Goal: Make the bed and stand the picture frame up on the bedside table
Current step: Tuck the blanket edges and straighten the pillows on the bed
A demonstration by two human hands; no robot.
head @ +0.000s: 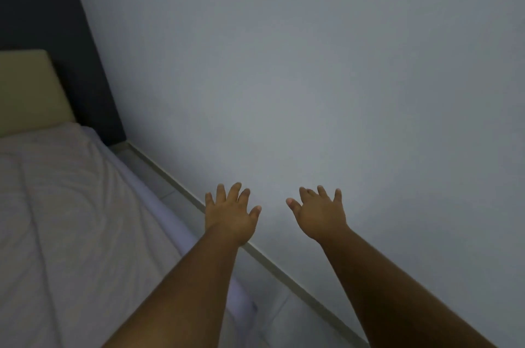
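The bed [65, 205] fills the left side, covered by a pale, lightly creased blanket, with a lilac sheet edge [170, 222] along its right side. A beige headboard [28, 91] stands at its far end. My left hand [231, 212] and my right hand [319, 214] are stretched out in front of me, backs up, fingers spread, holding nothing. They hover to the right of the bed, in front of the wall. No picture frame or bedside table is in view.
A plain grey-white wall [312, 63] fills most of the view. A narrow strip of tiled floor [159, 177] with a skirting board [284, 282] runs between bed and wall. A dark wall [42, 6] stands behind the headboard.
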